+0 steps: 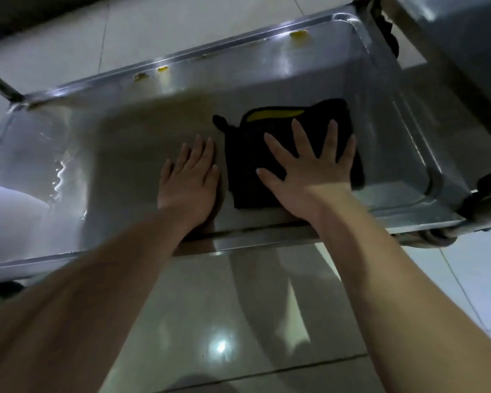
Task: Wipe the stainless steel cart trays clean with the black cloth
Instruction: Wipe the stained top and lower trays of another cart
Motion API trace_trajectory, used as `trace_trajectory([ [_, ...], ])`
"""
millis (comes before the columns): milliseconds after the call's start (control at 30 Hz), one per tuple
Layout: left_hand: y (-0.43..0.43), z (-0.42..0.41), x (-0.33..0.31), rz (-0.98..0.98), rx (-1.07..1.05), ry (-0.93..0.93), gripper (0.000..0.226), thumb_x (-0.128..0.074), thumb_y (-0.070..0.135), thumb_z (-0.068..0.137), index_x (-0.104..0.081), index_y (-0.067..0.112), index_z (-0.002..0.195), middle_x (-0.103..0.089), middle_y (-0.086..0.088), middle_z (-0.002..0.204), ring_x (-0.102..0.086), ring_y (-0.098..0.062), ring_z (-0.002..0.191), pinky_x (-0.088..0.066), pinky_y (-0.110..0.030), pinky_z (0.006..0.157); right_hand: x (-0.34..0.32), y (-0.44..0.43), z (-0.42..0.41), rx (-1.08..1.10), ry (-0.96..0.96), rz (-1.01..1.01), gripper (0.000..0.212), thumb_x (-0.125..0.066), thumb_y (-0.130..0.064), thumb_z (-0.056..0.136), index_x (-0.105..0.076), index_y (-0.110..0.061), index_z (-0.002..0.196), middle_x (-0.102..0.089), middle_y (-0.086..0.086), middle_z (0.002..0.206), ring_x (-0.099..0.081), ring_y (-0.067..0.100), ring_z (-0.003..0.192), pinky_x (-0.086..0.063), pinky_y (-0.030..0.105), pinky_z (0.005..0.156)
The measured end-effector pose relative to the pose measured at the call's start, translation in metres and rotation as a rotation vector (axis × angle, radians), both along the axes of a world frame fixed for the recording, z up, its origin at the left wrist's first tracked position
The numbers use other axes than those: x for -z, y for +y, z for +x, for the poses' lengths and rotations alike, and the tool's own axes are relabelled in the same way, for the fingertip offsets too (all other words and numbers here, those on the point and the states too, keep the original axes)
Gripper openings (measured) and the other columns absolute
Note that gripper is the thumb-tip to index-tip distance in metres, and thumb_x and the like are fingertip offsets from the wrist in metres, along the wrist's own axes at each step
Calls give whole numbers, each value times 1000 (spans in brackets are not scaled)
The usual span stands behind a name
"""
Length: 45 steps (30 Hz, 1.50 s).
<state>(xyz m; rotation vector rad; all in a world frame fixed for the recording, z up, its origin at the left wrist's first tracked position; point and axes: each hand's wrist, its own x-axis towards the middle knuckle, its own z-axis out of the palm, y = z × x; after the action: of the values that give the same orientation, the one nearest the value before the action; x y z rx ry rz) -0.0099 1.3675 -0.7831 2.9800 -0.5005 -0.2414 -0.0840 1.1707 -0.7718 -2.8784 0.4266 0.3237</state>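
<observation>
Right hand (309, 180) on cloth (245, 157) in tray (131, 137)

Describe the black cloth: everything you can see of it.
The black cloth looks like soft fabric, folded into a rough, rumpled pad. A yellow strip shows along its far edge, and a small black corner pokes out at the far left. It lies flat on the floor of the steel tray, in the tray's right half. The right hand presses on it, palm down, fingers spread. The left hand lies flat on the tray just to its left; contact is unclear.
</observation>
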Motion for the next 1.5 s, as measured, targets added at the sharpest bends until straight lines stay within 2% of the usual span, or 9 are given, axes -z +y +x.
trace_trajectory([
  [100,28,10,-5,3,177,6,52,-18,45,105,0,43,154,5,16,163,5,-9,151,5,-41,122,0,25,-62,-5,-86,-66,63,-10,-73,90,-4,-55,150,0,-1,165,8,51,145,6,67,113],
  [167,36,11,-2,13,159,-38,55,-18,51,103,-1,43,154,3,13,164,6,-11,151,7,-43,122,-5,41,-78,16,-76,-87,63,-11,-70,91,-13,-52,151,-12,1,164,-1,55,144,0,69,113],
  [333,33,9,2,29,-255,-20,59,-22,48,103,2,37,157,11,8,165,12,-25,151,7,-53,120,-4,46,-41,-51,-3,-66,58,-5,-72,92,17,-58,144,24,-8,161,25,52,141,13,71,108],
  [533,42,8,3,26,-209,-13,55,-19,37,106,4,39,156,10,11,164,10,-19,151,4,-46,121,1,55,75,-182,-35,-53,63,-12,-77,90,7,-58,147,18,-9,163,24,50,142,14,72,107],
  [733,69,13,-1,10,-1,-28,54,-18,41,105,-1,40,155,5,13,164,5,-15,152,-2,-41,122,-3,55,154,-84,43,-20,68,-15,-78,90,5,-54,150,17,-7,163,21,49,143,12,72,109],
  [967,67,12,4,15,-8,-64,56,-16,41,105,0,32,157,7,8,165,8,-17,152,6,-45,121,-1,63,69,-87,-26,-15,65,-13,-75,92,7,-54,150,16,-9,163,22,47,143,14,70,109],
  [1167,68,9,6,8,-4,-57,56,-13,41,104,3,31,157,8,8,165,9,-18,152,7,-45,121,-4,93,-26,-92,40,-65,61,-9,-72,92,17,-56,146,24,-9,161,25,47,142,15,69,109],
  [1400,73,4,11,-73,-110,-110,59,-22,35,104,-4,22,158,2,1,166,6,-21,152,6,-47,120,-6,95,-15,-92,129,-112,60,-9,-72,92,23,-59,141,30,-11,158,28,47,141,14,71,108],
  [1500,81,7,10,-52,-163,-53,59,-19,43,103,0,31,158,6,5,165,8,-24,152,6,-49,120,-5,97,11,-76,114,-111,60,-9,-73,92,21,-60,142,28,-13,159,27,46,142,15,70,109],
])
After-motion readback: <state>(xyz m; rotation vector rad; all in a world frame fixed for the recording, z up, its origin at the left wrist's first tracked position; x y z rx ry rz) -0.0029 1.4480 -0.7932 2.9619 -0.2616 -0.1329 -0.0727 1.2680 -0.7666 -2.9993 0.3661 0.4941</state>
